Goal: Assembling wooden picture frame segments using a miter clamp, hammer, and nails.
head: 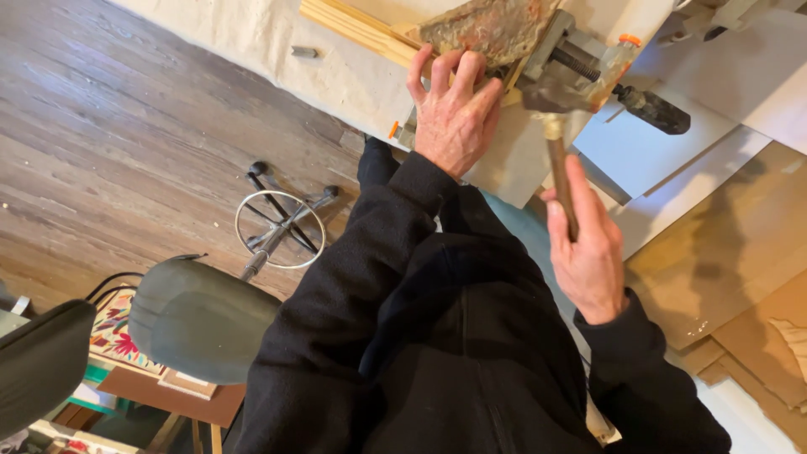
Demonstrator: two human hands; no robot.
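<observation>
My left hand (pixel 452 113) rests with spread fingers against a rough, rusty-brown slab (pixel 487 29) and the wooden strips (pixel 357 29) under it, at the edge of a cloth-covered bench (pixel 277 42). My right hand (pixel 588 248) grips the wooden handle of a hammer (pixel 556 126), whose metal head sits just below the slab beside a grey vise (pixel 580 55). The vise has a screw and a dark handle with an orange tip. Black sleeves cover both my arms.
A grey stool (pixel 202 315) with a chrome foot ring (pixel 280 229) stands on the wood floor at left. Another dark chair (pixel 38 361) is at lower left. White sheets (pixel 664 143) and cardboard (pixel 731 244) lie at right. A small grey block (pixel 304 52) lies on the cloth.
</observation>
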